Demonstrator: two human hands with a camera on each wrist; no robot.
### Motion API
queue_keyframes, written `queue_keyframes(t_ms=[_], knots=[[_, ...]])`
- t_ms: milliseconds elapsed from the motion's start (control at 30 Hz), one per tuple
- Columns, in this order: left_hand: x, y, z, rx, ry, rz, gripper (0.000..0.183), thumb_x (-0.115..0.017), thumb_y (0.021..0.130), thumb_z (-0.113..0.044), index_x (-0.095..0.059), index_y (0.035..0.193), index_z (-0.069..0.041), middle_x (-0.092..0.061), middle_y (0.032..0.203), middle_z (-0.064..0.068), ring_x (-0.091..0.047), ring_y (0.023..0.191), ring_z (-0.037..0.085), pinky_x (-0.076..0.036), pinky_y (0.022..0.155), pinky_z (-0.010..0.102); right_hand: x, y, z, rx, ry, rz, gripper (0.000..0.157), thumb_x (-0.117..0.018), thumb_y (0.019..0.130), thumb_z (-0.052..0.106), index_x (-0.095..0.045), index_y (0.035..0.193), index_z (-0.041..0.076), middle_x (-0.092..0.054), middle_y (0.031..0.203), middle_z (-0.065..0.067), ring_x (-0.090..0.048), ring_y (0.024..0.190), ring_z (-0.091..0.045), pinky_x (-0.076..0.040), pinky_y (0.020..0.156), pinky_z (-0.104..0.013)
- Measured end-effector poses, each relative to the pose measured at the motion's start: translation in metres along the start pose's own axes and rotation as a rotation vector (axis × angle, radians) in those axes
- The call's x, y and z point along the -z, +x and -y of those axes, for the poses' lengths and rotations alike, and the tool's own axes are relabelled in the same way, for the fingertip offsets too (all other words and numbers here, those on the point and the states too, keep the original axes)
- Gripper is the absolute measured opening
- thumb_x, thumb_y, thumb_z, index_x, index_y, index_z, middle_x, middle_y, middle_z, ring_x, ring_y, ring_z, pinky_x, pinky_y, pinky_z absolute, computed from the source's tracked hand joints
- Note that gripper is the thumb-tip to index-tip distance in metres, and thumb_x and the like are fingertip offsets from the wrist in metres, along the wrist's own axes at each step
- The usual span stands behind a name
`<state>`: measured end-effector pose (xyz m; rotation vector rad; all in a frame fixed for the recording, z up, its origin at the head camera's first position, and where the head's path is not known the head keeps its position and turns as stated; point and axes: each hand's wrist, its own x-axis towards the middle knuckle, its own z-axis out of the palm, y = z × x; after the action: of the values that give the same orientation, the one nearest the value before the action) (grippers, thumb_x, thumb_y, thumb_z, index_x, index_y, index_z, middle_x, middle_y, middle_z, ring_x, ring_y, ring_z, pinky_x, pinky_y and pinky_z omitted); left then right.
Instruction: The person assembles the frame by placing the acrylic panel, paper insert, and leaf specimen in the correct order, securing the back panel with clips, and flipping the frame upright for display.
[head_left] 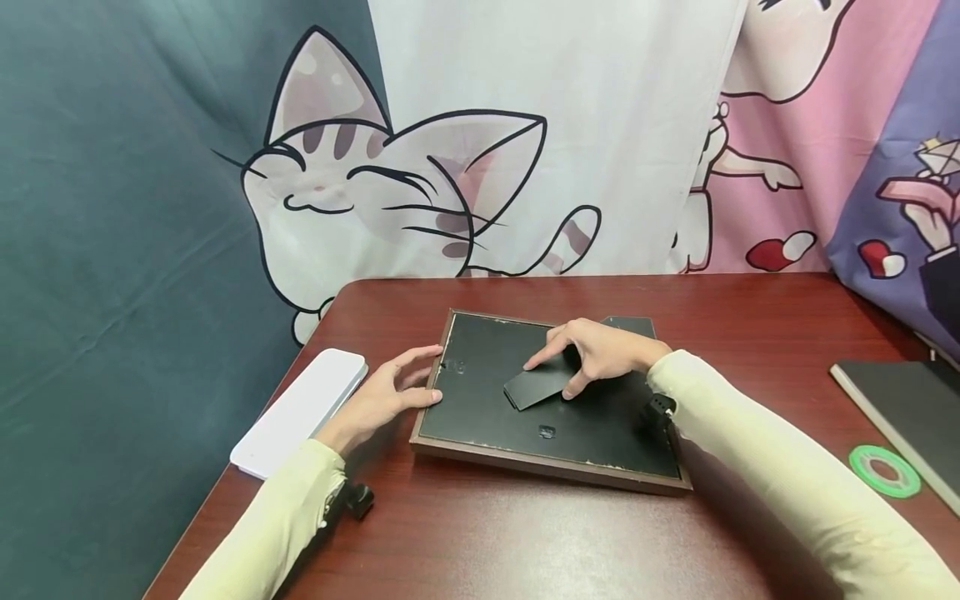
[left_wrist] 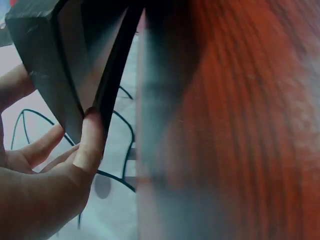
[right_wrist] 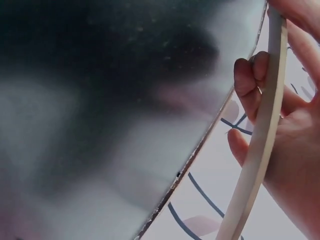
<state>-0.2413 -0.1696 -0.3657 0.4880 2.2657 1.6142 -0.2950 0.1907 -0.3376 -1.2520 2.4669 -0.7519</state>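
A picture frame [head_left: 480,423] lies back side up on the table, its black backing board inside a brown rim. My left hand [head_left: 386,400] holds the left rim, thumb near the front and fingers farther back; the left wrist view shows the thumb [left_wrist: 91,142] against the rim. Over the middle of the backing, my right hand [head_left: 600,354] pinches a flat black easel stand [head_left: 538,383] between thumb and fingers. From the right wrist, the stand's pale edge [right_wrist: 260,145] shows edge-on in front of the palm, with fingertips curled past it.
A white flat case [head_left: 303,408] lies at the table's left edge. On the right are a green tape roll [head_left: 885,471] and a dark notebook [head_left: 911,400]. Another dark flat piece [head_left: 630,324] shows behind the right hand. A printed curtain [head_left: 637,167] hangs behind the table.
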Motion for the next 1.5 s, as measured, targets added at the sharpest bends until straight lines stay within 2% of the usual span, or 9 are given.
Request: queue_keyframes(t_ms=[100, 300, 400, 600, 833, 967, 1133, 1367, 1500], knots=[[0.001, -0.003, -0.007, -0.035, -0.002, -0.013, 0.067, -0.070, 0.094, -0.017, -0.040, 0.153, -0.021, -0.032, 0.165, 0.004, -0.032, 0.152, 0.032, -0.039, 0.116, 0.047, 0.002, 0.000, -0.002, 0.023, 0.013, -0.035, 0.060, -0.090, 0.071, 0.018, -0.071, 0.125, 0.034, -0.068, 0.107, 0.009, -0.058, 0.100, -0.009, -0.047, 0.086, -0.031], [0.004, -0.008, -0.026, -0.115, -0.020, -0.054, 0.061, -0.064, 0.097, -0.015, -0.040, 0.153, -0.020, -0.034, 0.164, 0.002, -0.030, 0.152, 0.024, -0.039, 0.108, 0.015, 0.007, 0.000, -0.006, 0.058, 0.049, -0.146, 0.060, -0.091, 0.071, 0.021, -0.071, 0.127, 0.028, -0.069, 0.107, 0.006, -0.059, 0.101, -0.012, -0.045, 0.089, -0.030], [0.006, -0.011, -0.036, -0.179, -0.045, -0.070, 0.060, -0.061, 0.098, -0.011, -0.040, 0.154, -0.017, -0.033, 0.165, 0.002, -0.028, 0.154, 0.021, -0.037, 0.106, 0.007, 0.009, 0.000, -0.007, 0.044, 0.074, -0.196, 0.061, -0.090, 0.072, 0.023, -0.069, 0.129, 0.029, -0.069, 0.106, 0.006, -0.059, 0.102, -0.012, -0.045, 0.091, -0.030], [0.007, -0.010, -0.052, -0.340, -0.065, -0.095, 0.061, -0.060, 0.097, -0.003, -0.039, 0.153, -0.012, -0.033, 0.164, 0.002, -0.025, 0.155, 0.016, -0.036, 0.111, 0.011, 0.014, 0.000, -0.009, -0.014, 0.130, -0.300, 0.059, -0.089, 0.075, 0.027, -0.068, 0.130, 0.031, -0.070, 0.115, 0.004, -0.059, 0.108, -0.013, -0.045, 0.094, -0.029], [0.000, -0.002, -0.071, -0.453, -0.066, -0.187, 0.064, -0.063, 0.093, 0.001, -0.042, 0.152, -0.014, -0.038, 0.161, -0.002, -0.032, 0.152, 0.011, -0.041, 0.101, 0.014, 0.015, -0.001, -0.007, -0.034, 0.197, -0.401, 0.059, -0.089, 0.075, 0.023, -0.069, 0.129, 0.032, -0.070, 0.116, 0.002, -0.059, 0.109, -0.014, -0.046, 0.096, -0.036], [-0.006, 0.003, -0.082, -0.538, -0.065, -0.218, 0.068, -0.066, 0.091, 0.002, -0.042, 0.152, -0.014, -0.037, 0.162, -0.002, -0.032, 0.152, 0.012, -0.037, 0.113, 0.017, 0.014, 0.000, -0.005, -0.039, 0.232, -0.473, 0.061, -0.090, 0.073, 0.018, -0.069, 0.128, 0.033, -0.070, 0.112, 0.002, -0.058, 0.108, -0.013, -0.045, 0.095, -0.033], [-0.015, 0.011, -0.093, -0.640, -0.063, -0.255, 0.076, -0.070, 0.087, 0.006, -0.037, 0.153, -0.011, -0.034, 0.163, 0.003, -0.037, 0.149, 0.017, -0.036, 0.118, 0.023, 0.011, 0.004, -0.003, -0.021, 0.254, -0.547, 0.063, -0.090, 0.073, 0.014, -0.068, 0.130, 0.030, -0.069, 0.106, -0.002, -0.056, 0.104, -0.015, -0.042, 0.094, -0.031], [-0.025, 0.020, -0.110, -0.731, 0.036, -0.353, 0.073, -0.068, 0.088, 0.005, -0.036, 0.151, -0.014, -0.033, 0.162, -0.002, -0.034, 0.151, 0.012, -0.037, 0.117, 0.026, 0.007, 0.010, 0.000, -0.033, 0.381, -0.659, 0.065, -0.089, 0.073, 0.008, -0.068, 0.131, 0.026, -0.066, 0.115, -0.004, -0.055, 0.110, -0.015, -0.041, 0.098, -0.034], [-0.030, 0.025, -0.119, -0.795, 0.058, -0.364, 0.076, -0.066, 0.090, 0.005, -0.030, 0.154, -0.016, -0.033, 0.162, -0.004, -0.035, 0.150, 0.013, -0.038, 0.117, 0.032, 0.004, 0.016, 0.003, -0.008, 0.435, -0.748, 0.065, -0.088, 0.072, 0.004, -0.068, 0.132, 0.019, -0.064, 0.110, -0.008, -0.053, 0.110, -0.016, -0.036, 0.103, -0.036]])
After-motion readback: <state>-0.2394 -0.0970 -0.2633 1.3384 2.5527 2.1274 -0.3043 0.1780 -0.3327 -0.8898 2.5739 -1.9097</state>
